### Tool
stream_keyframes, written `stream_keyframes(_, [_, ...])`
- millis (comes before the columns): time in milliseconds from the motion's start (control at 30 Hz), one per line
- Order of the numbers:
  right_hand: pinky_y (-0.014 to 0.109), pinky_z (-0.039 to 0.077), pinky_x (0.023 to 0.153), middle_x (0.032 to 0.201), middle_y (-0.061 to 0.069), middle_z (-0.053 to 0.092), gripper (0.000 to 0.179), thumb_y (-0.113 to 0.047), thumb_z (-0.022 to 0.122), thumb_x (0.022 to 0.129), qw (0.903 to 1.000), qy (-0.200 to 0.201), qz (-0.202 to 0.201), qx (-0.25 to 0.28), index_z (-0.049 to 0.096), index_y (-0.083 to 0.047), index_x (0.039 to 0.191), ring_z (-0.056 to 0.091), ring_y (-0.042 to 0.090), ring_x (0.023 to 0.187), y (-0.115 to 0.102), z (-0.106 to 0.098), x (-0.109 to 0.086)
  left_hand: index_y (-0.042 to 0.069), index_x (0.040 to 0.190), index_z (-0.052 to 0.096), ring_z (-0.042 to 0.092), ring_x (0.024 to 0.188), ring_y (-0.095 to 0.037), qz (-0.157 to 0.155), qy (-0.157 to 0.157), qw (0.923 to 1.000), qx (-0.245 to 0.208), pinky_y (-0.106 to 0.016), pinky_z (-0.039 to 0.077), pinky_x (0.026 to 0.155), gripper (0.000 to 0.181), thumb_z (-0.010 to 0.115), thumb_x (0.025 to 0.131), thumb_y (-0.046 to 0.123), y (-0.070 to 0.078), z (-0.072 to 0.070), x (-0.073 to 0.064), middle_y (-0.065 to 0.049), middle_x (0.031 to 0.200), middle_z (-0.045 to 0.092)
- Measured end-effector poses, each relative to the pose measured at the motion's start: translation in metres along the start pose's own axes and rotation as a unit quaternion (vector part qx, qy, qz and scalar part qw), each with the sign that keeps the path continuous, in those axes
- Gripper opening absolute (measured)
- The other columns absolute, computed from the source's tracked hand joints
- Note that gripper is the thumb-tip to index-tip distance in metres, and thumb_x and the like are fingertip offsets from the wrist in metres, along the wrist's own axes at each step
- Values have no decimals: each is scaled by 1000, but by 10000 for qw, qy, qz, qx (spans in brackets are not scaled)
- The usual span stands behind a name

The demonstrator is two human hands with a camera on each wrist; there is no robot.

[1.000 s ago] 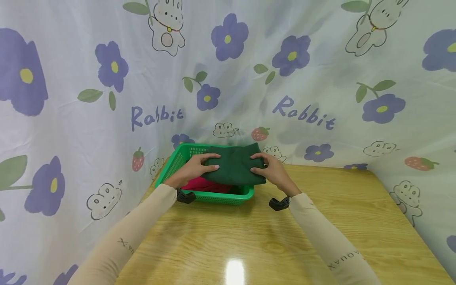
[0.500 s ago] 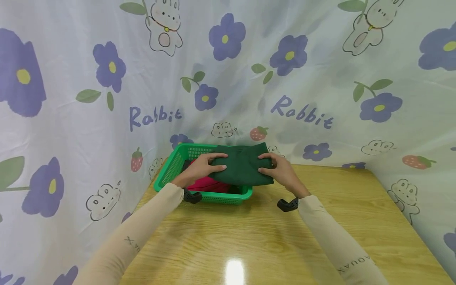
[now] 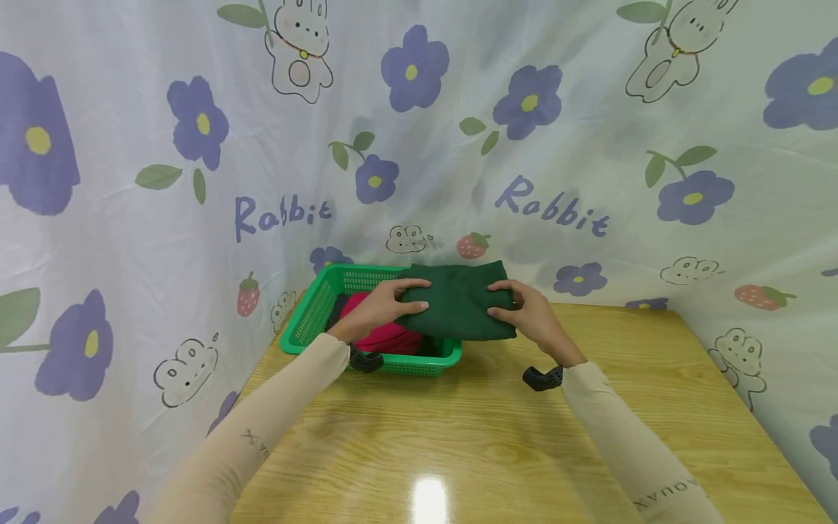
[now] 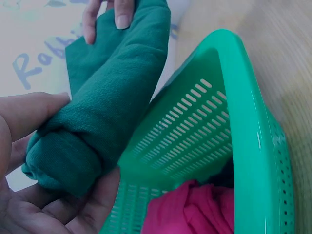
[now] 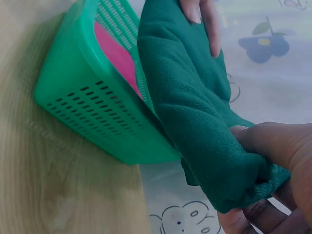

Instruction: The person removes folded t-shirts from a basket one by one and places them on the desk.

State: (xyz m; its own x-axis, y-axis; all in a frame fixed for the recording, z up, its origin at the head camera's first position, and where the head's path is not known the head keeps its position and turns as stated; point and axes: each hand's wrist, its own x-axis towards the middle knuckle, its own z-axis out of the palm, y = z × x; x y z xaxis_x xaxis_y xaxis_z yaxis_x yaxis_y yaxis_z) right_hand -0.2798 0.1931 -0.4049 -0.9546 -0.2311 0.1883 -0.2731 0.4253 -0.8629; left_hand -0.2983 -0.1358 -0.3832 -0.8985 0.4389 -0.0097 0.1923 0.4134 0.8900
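Behind the basket [image 3: 419, 360], curtain [image 3: 445, 145] is hung; probably soft, light cloth [image 3: 458, 309] is suitably pinched at both ends by curled fingers [image 3: 414, 283].

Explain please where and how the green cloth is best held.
The green cloth is probably best gripped at its two short ends, from left and right, as the left hand and the right hand hold it now. It is a long, soft, folded bundle, so support at both ends should limit sagging and keep folds together.

Basket [image 3: 419, 360] partly hidden behind green cloth [image 3: 461, 302] (2 sleeves [image 3: 262, 426] cut off below).
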Motion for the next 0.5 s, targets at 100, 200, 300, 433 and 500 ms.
stream_keyframes(100, [37,60,76,126,13,64,41,-21,80,93,9999,41,18,-99,66,-22,132,69,31,107,3,-4,-2,31,146,59,53,133,-26,55,-55,10000,-35,-44,53,99,51,75,97,34,2,5,3,-1,153,46])
stream_keyframes(200, [36,59,76,125,14,63,42,-22,79,94,9998,35,2,-172,65,-21,134,69,31,106,7,-9,-5,29,145,60,58,126,-25,68,-91,9999,-106,-42,55,96,52,76,96,33,4,10,7,-4,147,51])
stream_keyframes(300, [36,59,76,126,15,63,43,-23,79,95,9998,36,25,-188,64,-21,136,69,31,106,10,-15,-8,29,146,60,60,122,-24,94,-141,9997,-179,-41,55,95,52,76,96,32,6,16,10,-5,146,52])
stream_keyframes(433, [36,59,76,124,16,64,44,-22,78,95,9998,56,94,-167,64,-20,136,69,31,105,14,-23,-11,28,146,59,61,121,-23,157,-198,9995,-181,-40,56,95,53,76,96,32,9,24,16,-3,147,51])
stream_keyframes(500, [37,59,76,125,17,65,44,-21,78,95,9998,69,134,-130,64,-20,136,70,32,105,16,-26,-13,29,146,59,61,120,-21,163,-210,9995,-147,-39,55,96,53,76,96,32,10,27,18,-2,146,53])
